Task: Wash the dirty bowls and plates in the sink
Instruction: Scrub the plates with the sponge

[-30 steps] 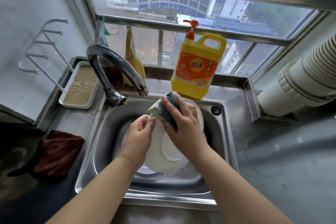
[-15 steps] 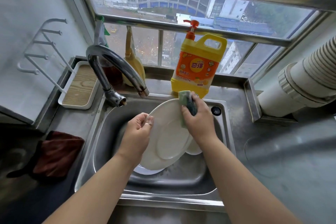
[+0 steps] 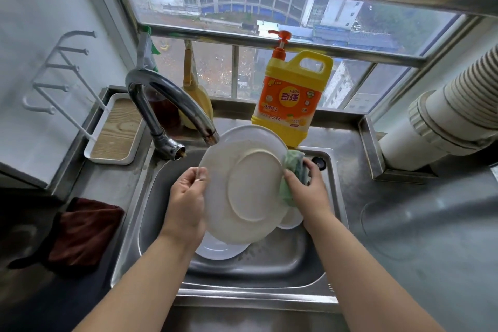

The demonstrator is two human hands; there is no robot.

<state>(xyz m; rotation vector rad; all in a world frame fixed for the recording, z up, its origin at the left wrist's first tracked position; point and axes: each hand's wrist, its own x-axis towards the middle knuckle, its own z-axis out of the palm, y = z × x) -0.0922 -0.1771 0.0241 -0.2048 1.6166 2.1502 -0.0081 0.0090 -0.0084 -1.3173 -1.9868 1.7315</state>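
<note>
Left hand (image 3: 187,197) grips the tilted plate (image 3: 242,183)'s rim; right hand (image 3: 307,191) clutches sponge (image 3: 292,170) against its edge.

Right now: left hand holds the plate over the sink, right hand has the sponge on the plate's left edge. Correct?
Not quite. The head view shows the right hand pressing the green sponge on the plate's right edge, not the left. The rest stands: the left hand holds the plate over the sink.
</note>
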